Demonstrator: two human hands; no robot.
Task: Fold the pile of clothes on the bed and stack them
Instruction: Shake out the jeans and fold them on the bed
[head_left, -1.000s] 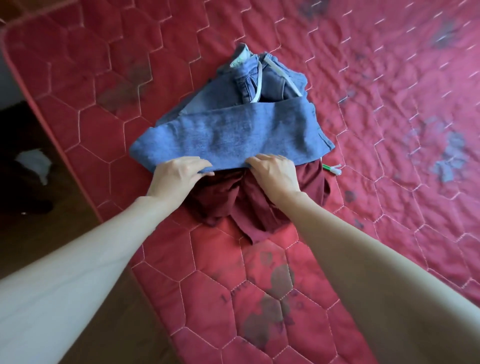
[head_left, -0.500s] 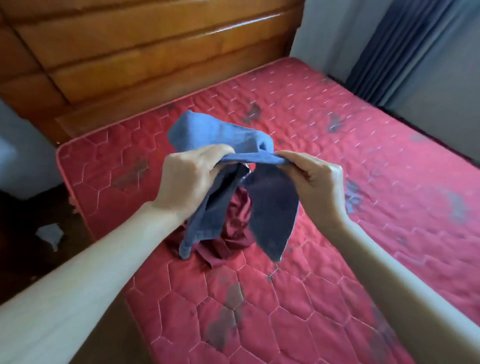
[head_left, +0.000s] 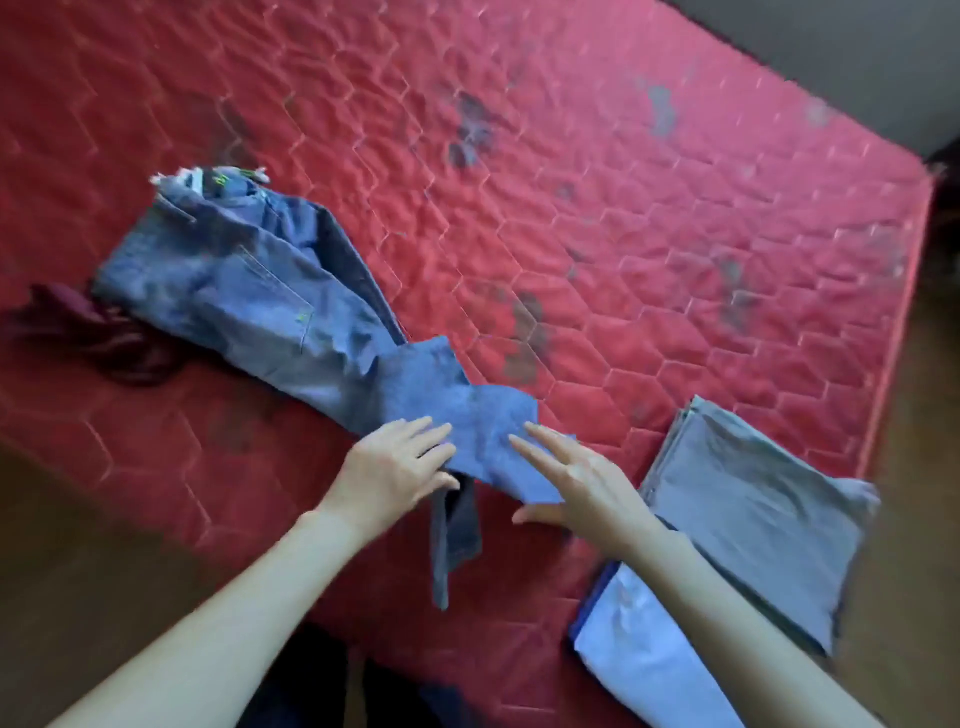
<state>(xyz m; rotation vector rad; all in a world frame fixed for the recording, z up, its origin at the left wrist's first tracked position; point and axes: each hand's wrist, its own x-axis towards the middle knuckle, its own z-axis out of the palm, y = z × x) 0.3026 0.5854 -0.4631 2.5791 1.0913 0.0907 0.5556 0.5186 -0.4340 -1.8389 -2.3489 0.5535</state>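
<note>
Lowered onto the bed (head_left: 623, 218), blue cloth (head_left: 467, 415) lies blurred under spread fingers (head_left: 535, 447).

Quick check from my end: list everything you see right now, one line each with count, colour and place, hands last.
Mattress: one, red quilted, stained, fills the view.
Blue cloth: one, blue, near edge, under both hands, one end hanging over.
Jeans: one, blue denim, left, unfolded.
Maroon garment: one, dark red, crumpled, far left beside the jeans.
Folded stack: grey piece over a light blue one, right corner.
Left hand: fingers flat on the blue cloth.
Right hand: fingers straight, at the cloth.
</note>
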